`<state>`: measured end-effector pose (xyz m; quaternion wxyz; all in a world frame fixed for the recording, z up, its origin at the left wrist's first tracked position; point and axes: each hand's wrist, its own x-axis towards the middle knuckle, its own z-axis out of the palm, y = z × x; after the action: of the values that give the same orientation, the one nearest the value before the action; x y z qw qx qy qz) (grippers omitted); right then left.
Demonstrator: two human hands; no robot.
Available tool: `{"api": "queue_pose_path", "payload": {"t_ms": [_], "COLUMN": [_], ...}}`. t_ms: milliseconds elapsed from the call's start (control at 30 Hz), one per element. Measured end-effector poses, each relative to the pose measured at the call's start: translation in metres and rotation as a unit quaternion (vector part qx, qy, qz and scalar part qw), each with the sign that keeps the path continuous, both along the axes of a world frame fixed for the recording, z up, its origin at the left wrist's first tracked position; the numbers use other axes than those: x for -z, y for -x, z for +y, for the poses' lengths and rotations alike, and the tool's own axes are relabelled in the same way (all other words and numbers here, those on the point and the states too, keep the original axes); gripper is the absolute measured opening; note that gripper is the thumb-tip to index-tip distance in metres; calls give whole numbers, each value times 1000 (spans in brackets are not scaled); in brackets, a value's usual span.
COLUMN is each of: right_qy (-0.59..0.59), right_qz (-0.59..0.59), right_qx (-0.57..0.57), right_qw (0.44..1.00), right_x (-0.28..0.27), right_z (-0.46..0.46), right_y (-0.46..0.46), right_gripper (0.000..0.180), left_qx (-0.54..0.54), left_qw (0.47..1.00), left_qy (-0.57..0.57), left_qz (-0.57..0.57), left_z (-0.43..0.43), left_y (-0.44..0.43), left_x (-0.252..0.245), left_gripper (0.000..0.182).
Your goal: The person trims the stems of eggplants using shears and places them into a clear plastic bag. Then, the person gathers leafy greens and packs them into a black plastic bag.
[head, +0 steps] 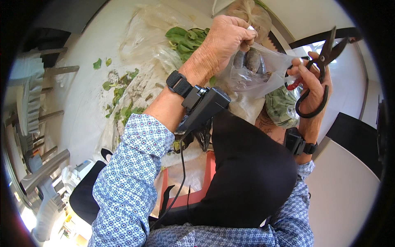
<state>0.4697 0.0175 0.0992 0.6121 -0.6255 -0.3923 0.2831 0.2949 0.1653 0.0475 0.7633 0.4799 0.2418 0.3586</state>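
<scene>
My left hand [230, 38] pinches the gathered edge of a clear plastic bag [265, 80]. Dark, elongated items [251, 60] show through it; I cannot tell what they are. At the bag's other side, my right hand [314, 78] grips black-handled scissors [322, 58], blades spread and pointing up, away from me. The bag's stretched corner also reaches this hand's fingers, beside a red wrapping on the handle. Below the bag sits another clear bag with green leafy vegetables [280, 105]. Beyond my left wrist lies a bunch of green leaves [186, 38].
Loose leaves and dirt [123, 89] are scattered on the pale floor [83, 114], partly over plastic sheeting [148, 27]. A tied bag [247, 14] stands at the back. My black-trousered knee [256, 154] rises between my arms. A white panel [342, 182] stands at right.
</scene>
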Motion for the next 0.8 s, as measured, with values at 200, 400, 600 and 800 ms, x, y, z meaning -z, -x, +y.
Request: {"api": "queue_pose_path", "payload": {"t_ms": [200, 400, 600, 800], "right_qy": [-15, 105, 76, 114], "right_qz": [-27, 14, 99, 123], "right_qx": [-198, -426, -430, -467], "right_qw": [980, 898, 894, 868], "right_x": [-61, -127, -161, -162], "right_z": [25, 59, 47, 45], "right_y": [40, 91, 174, 251], "right_gripper": [43, 46, 36, 39], "left_qx": [-22, 18, -17, -90], "left_qw": [999, 997, 995, 992], "left_qy": [-28, -5, 5, 6], "left_qz": [-3, -80, -103, -86], "left_z": [-23, -45, -67, -120], "left_y": [61, 119, 185, 253], "left_x": [-60, -98, -128, -146], "left_gripper": [14, 13, 33, 40]}}
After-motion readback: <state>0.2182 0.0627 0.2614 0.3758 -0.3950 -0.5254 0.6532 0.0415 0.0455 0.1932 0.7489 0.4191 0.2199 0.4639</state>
